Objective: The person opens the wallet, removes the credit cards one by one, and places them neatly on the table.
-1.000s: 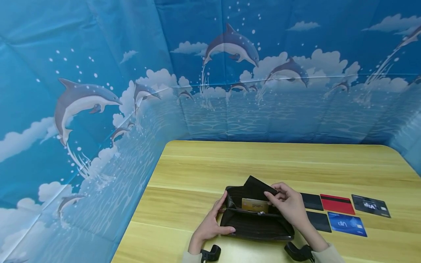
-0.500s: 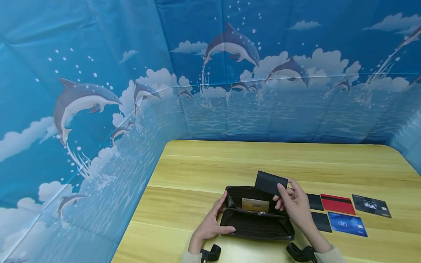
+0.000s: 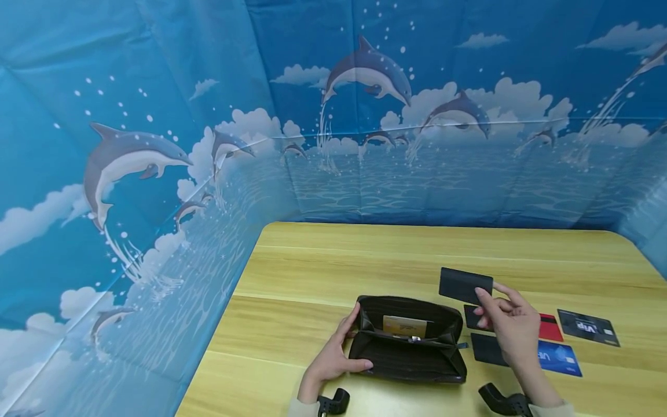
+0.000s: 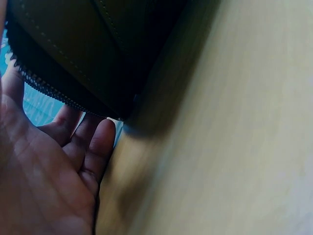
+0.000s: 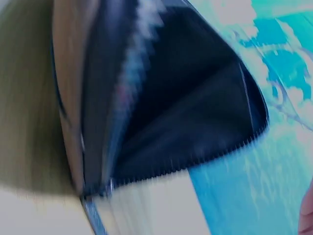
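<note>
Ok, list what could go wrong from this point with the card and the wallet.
1. The right hand pinches the black card by one corner only, in the air above the table; it could slip and drop.
2. Cards already lie under that hand, among them a blue card and a red card; setting this one down may knock them askew.
3. The wallet lies unzipped with a gold card loose inside, steadied only by the left hand; a nudge might spill it.

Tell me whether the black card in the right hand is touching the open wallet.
Apart. The head view shows the black card pinched in the right hand, lifted up and right of the wallet, with bare table between them.
</note>
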A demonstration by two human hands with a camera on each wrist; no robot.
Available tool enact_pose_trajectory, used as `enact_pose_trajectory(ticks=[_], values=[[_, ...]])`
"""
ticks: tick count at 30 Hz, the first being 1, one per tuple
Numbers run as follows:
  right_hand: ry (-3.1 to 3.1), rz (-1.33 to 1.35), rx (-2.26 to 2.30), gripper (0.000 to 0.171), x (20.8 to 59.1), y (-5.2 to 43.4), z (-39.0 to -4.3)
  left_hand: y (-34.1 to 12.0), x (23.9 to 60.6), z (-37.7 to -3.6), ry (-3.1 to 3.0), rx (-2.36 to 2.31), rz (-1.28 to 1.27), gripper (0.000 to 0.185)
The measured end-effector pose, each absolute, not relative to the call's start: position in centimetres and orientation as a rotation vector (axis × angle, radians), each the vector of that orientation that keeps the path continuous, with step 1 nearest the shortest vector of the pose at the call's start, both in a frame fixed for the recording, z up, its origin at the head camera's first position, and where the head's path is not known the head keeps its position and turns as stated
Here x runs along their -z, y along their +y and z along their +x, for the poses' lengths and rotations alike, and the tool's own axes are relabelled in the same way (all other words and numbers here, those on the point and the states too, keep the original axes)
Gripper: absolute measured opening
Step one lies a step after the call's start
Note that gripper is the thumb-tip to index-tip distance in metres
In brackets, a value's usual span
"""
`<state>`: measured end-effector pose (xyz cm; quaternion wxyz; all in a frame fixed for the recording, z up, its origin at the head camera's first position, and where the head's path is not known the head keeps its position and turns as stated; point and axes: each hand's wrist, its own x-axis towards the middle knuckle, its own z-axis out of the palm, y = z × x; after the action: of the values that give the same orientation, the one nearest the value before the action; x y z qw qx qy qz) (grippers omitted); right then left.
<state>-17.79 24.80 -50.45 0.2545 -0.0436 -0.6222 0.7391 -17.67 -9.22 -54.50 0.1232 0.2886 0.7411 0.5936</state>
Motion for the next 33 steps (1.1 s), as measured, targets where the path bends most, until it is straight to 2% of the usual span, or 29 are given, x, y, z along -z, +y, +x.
enact_pose_trajectory(ticks=[2, 5, 18, 24, 33], values=[[-1.65, -0.284, -1.995, 0.033, 50.4, 25.6, -17.6, -9.2, 54.5, -17.6, 2.161, -1.735, 0.846, 0.102], [-1.592, -0.389, -1.974, 0.035, 50.6, 26.9, -17.5, -9.2, 54.5, -17.6, 2.164, -1.735, 0.853, 0.102], [-1.445, -0.521, -1.867, 0.024, 53.1, 33.2, -16.5, -9.1, 54.6, -17.7, 2.196, -1.72, 0.873, 0.103], [-1.389, -0.613, -1.844, 0.011, 54.5, 36.0, -15.3, -9.0, 54.6, -17.5, 2.195, -1.73, 0.871, 0.102], [-1.411, -0.759, -1.746, 0.014, 55.8, 38.0, -13.5, -9.1, 54.7, -17.3, 2.193, -1.728, 0.859, 0.103]])
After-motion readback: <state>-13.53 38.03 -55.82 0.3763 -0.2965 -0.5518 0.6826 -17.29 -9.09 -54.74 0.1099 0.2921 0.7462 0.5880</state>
